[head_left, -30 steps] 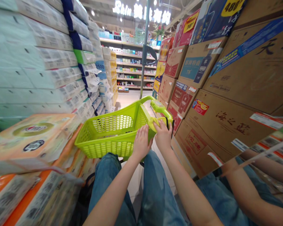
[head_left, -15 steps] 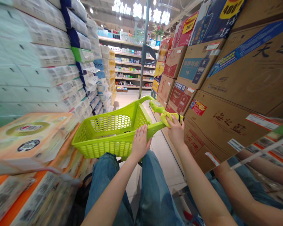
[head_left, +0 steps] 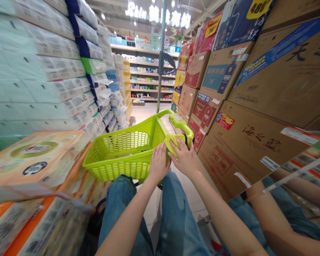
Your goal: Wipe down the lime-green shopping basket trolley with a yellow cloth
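My left hand (head_left: pixel 159 163) lies on the near rim of a lime-green plastic shopping basket (head_left: pixel 120 171), its fingers curled over the edge. The basket has a long green handle (head_left: pixel 164 116) that arches forward and ends in a grip with a small panel (head_left: pixel 179 123). My right hand (head_left: pixel 182 159) sits close beside my left, holding a crumpled yellow cloth (head_left: pixel 171 146) against the handle. A black strap (head_left: pixel 186 139) shows just past it. My jeans-covered legs (head_left: pixel 125 209) lie below the basket.
Wrapped tissue packs (head_left: pixel 50 67) are stacked high along the left, with orange-banded packs (head_left: pixel 34 160) close by. Cardboard cartons (head_left: pixel 245 138) wall the right. A low mirror (head_left: pixel 290 199) at lower right reflects my arms. A tiled floor (head_left: pixel 146 111) runs ahead to store shelves (head_left: pixel 152 71).
My right hand has moved left along the handle, now close to my left hand. The yellow cloth has shifted with it. My left hand stays on the rim.
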`<state>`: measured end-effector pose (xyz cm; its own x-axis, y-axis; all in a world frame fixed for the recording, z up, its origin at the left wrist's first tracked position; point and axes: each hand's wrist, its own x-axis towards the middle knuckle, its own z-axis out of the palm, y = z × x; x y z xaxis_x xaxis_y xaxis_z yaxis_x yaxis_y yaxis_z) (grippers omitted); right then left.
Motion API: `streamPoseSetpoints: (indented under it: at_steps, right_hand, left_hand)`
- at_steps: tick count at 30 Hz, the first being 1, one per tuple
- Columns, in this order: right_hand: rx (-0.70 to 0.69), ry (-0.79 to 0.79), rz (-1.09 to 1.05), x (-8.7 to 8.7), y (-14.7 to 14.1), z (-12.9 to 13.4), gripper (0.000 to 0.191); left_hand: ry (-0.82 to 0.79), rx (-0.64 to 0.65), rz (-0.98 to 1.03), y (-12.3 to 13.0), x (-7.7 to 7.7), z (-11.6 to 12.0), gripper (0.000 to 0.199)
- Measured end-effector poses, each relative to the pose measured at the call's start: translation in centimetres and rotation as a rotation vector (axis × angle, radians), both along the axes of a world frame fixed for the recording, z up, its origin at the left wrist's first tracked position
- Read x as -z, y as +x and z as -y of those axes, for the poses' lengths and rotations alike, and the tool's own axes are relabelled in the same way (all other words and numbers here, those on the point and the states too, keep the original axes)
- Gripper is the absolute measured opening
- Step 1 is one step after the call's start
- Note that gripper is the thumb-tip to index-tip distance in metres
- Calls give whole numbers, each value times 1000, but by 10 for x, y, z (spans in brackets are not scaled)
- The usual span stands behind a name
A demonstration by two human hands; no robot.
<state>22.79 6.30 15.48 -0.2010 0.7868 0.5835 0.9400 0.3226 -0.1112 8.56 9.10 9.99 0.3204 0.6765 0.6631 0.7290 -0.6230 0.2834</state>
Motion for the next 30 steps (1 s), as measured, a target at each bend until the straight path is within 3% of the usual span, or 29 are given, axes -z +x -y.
streamPoseSetpoints:
  at_steps: [4, 9, 13, 17, 23, 30]
  right_hand:
    - [-46, 7, -156, -5, 8, -6, 33]
    - [-34, 49, -298, -6, 9, -16, 29]
    - [-9, 42, -369, -11, 9, -22, 23]
    - [25, 7, -520, -25, 13, -29, 31]
    - [-48, -113, -461, -42, 22, -35, 7]
    - [-161, -166, -420, -34, 32, -23, 11]
  left_hand:
    - [14, -5, 11, 2, 0, 0, 62]
    - [29, -33, 51, 5, 0, 0, 73]
    - [41, -36, -58, 4, -3, 2, 68]
    - [53, -58, -99, 3, -6, 4, 66]
    - [56, -84, -132, 4, -7, 5, 66]
    - [70, -102, -150, 5, -4, 5, 62]
